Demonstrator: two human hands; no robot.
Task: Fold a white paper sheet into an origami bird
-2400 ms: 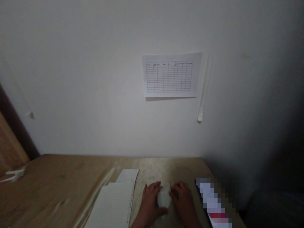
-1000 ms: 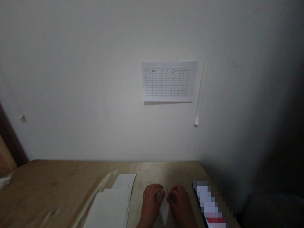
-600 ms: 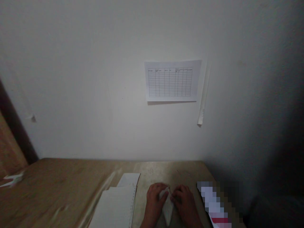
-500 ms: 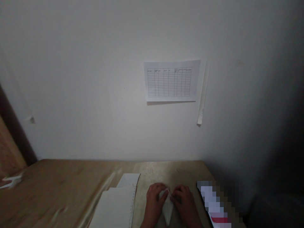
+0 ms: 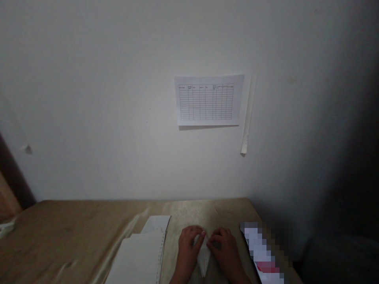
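A small piece of folded white paper [image 5: 203, 257] lies on the table between my hands, its narrow point toward me. My left hand [image 5: 190, 245] pinches its far tip between thumb and fingers. At the paper's right edge, my right hand [image 5: 224, 246] is closed, thumb against the fingers, gripping the side near the top. To the left of my left hand lies an open spiral-edged notebook [image 5: 137, 256] with blank pages.
A table with a brownish cover [image 5: 68, 232] runs to the wall. At the right edge sits a pixelated, screen-like object [image 5: 262, 252]. A printed table sheet [image 5: 207, 100] and a strip of tape [image 5: 246, 130] hang on the wall.
The whole view has shifted slightly, so everything sits a little further left. Both hands stay at the folded paper; their fingers at its far tip have moved slightly.
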